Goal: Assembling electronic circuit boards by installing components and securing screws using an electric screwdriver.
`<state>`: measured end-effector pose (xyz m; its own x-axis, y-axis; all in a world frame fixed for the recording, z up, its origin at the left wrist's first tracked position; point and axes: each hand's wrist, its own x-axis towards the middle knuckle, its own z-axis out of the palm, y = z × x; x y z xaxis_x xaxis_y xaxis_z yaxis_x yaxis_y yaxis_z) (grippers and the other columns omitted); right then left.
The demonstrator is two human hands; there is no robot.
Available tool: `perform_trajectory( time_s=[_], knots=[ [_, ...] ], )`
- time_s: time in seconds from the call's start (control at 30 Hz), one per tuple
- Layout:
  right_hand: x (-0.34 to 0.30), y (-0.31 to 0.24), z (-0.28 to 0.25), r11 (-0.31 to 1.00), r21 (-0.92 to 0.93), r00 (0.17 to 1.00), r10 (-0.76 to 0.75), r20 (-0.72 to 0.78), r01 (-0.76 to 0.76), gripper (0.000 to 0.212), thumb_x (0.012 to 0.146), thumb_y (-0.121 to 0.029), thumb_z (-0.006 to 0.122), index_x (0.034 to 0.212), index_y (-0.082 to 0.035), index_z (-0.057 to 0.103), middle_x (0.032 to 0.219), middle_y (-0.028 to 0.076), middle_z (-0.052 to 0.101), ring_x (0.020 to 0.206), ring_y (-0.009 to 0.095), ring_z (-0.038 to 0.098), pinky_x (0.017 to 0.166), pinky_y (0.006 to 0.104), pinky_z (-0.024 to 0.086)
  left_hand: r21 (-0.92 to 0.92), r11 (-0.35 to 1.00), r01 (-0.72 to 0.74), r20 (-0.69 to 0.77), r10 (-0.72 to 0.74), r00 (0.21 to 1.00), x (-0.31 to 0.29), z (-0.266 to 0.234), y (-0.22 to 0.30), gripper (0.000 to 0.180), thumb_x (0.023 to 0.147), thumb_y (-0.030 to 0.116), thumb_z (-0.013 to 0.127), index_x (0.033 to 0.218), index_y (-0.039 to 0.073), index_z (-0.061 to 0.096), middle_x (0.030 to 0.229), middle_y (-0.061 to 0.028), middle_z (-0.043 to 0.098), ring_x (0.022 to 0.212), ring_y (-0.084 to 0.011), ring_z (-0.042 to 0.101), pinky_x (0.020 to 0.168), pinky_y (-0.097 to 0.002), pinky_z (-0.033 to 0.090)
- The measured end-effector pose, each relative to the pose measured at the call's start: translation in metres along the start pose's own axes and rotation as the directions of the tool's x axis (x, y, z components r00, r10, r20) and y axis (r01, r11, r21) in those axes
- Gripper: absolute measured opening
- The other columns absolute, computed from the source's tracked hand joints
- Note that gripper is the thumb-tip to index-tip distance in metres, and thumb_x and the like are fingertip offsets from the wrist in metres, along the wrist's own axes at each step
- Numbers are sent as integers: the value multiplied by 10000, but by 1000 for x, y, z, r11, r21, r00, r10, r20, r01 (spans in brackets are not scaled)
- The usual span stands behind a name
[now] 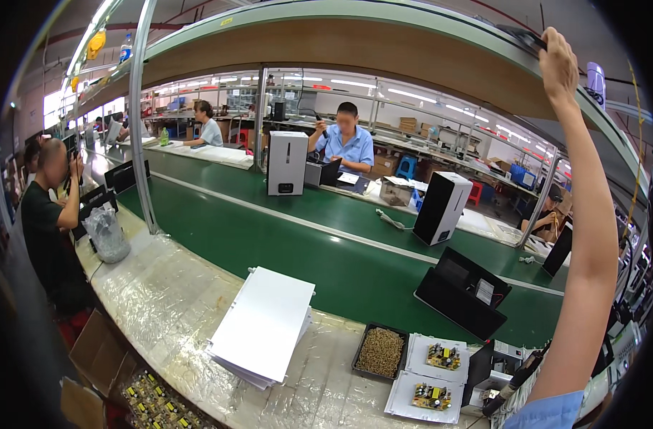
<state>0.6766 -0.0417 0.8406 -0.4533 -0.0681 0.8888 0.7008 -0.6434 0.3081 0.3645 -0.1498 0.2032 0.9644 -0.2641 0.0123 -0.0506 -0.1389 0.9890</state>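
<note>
My right arm reaches up along the right side, and my right hand (559, 66) is at the edge of the overhead shelf (441, 37). Its fingers are closed on a dark, flat object (528, 38) lying at that edge; its kind cannot be made out. My left hand is out of view. Below, on the plastic-covered bench, two circuit boards (443, 356) (431, 395) rest on white sheets. Beside them sits a black tray (357, 370) full of small brass-coloured screws. A stack of white panels (266, 325) lies farther left.
A green conveyor belt (219, 236) crosses beyond the bench, carrying white-and-black cases (287, 163) (444, 207) and an opened black case (461, 293). A metal post (139, 121) stands left. A carton of circuit boards (94, 350) is at lower left. Other people work across and left.
</note>
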Motion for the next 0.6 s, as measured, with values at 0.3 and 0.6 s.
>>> perform_trajectory(
  time_s=[0.3,0.6],
  knots=[
    [-68,-21,-128,927,280,952,288,-105,-250,229,909,-259,712,957,-64,603,919,46,645,852,141,639,686,318,525,172,981,-89,8,89,996,0,6,1,385,924,307,633,1224,66,640,947,-111,704,832,-172,653,747,-332,526],
    [-246,-179,-392,432,616,734,188,652,-658,304,768,131,703,964,-40,547,910,29,495,811,122,474,701,249,391,20,994,-112,78,110,991,5,2,-18,418,918,321,651,1265,90,614,916,-50,664,836,-115,587,776,-289,488]
  ],
)
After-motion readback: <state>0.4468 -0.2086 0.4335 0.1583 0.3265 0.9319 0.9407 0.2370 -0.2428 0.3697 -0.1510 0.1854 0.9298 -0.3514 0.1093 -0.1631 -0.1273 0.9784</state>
